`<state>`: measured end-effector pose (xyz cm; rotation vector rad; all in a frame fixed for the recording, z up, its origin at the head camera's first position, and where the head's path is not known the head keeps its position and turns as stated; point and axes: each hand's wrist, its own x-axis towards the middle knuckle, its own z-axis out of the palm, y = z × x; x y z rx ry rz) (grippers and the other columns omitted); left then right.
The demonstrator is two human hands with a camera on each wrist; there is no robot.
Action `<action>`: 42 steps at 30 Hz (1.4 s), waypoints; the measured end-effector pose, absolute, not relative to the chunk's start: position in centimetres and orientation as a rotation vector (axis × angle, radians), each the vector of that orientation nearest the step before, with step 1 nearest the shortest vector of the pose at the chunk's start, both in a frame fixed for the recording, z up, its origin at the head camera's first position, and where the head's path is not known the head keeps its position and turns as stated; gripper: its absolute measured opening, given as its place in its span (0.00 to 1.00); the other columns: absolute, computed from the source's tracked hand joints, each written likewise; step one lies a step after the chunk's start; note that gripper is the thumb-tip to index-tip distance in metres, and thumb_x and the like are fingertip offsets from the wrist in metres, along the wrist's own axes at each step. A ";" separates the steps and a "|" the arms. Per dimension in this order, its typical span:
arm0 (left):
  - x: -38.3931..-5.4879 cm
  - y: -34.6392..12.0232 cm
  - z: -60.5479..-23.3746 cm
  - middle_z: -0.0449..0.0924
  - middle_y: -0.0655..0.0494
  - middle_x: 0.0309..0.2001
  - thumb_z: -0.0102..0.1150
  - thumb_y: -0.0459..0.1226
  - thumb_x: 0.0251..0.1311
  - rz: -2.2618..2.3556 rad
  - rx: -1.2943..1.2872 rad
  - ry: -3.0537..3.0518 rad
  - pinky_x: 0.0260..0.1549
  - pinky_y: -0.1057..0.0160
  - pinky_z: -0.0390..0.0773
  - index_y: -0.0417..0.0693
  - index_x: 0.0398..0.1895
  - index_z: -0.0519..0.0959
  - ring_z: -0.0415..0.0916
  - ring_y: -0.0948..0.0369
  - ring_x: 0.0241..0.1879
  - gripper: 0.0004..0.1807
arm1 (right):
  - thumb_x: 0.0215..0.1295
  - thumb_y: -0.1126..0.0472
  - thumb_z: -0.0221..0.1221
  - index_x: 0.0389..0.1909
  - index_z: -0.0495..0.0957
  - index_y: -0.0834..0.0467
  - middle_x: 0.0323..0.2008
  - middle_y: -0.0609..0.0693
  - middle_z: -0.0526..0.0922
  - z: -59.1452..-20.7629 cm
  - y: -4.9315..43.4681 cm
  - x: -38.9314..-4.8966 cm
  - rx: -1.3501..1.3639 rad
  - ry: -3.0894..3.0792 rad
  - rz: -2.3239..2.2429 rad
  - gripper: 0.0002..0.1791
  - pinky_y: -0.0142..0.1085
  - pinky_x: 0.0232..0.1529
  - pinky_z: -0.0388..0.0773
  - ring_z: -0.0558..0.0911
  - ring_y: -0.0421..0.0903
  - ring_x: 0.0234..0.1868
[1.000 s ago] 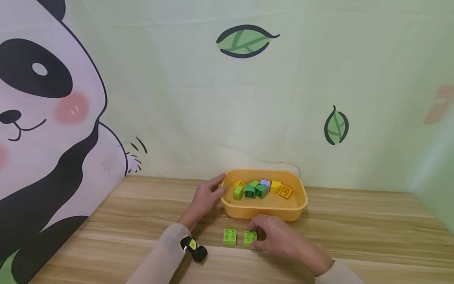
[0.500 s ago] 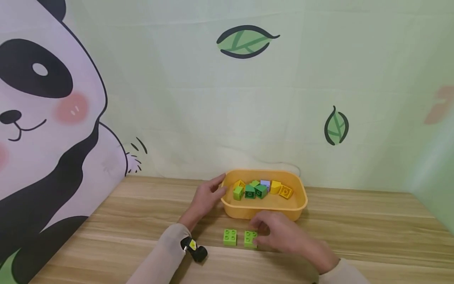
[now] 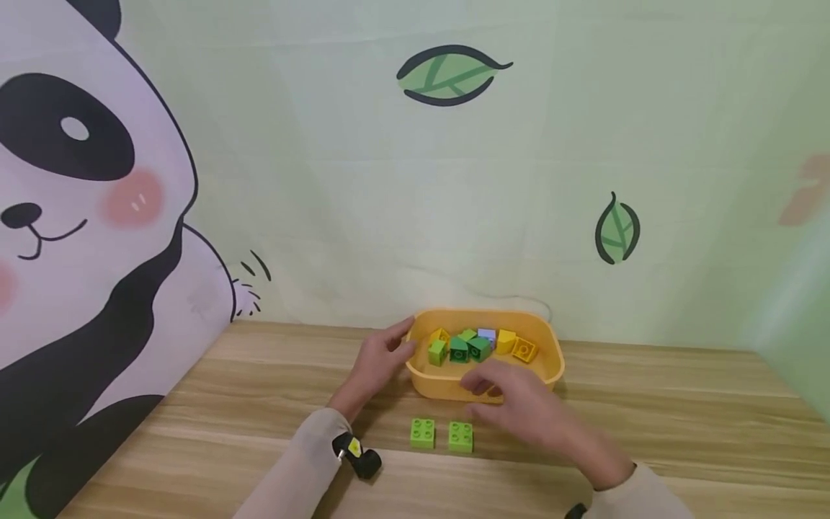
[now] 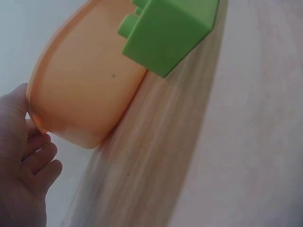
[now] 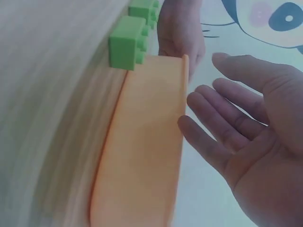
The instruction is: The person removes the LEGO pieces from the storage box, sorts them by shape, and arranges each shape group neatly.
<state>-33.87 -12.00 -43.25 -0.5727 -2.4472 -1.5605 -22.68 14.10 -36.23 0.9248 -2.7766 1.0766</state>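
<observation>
My left hand [image 3: 382, 364] holds the left end of an orange plastic tub [image 3: 441, 388], its thumb and fingers at the rim; part of its grip is hidden behind the wall in the left wrist view. Over the tub's front edge hovers my right hand [image 3: 519, 404], fingers spread and slightly bent, holding nothing, as the right wrist view of the palm [image 5: 265, 161] confirms. On the table in front of the tub lie two light green toy building bricks, a left brick [image 3: 422, 433] and a right brick [image 3: 461, 437], studs up and a small gap apart.
Inside the tub are several more bricks: a yellow brick [image 3: 524, 349], a dark green brick [image 3: 479, 349], a light green brick [image 3: 437, 352] and a purple brick [image 3: 486, 334]. Behind the wooden table [image 3: 681, 418] hangs a panda-print cloth [image 3: 324, 180].
My right hand has let go of the right light green brick and moved up and away toward the tub. The left hand stays at the tub's left end.
</observation>
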 end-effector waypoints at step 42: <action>-33.6 -12.2 -43.3 0.71 0.45 0.74 0.58 0.36 0.74 -1.582 -0.591 -2.432 0.70 0.47 0.71 0.36 0.75 0.72 0.70 0.45 0.73 0.29 | 0.72 0.66 0.67 0.54 0.84 0.67 0.50 0.59 0.87 -36.7 15.9 -31.1 0.708 -2.736 0.920 0.14 0.49 0.53 0.87 0.85 0.55 0.50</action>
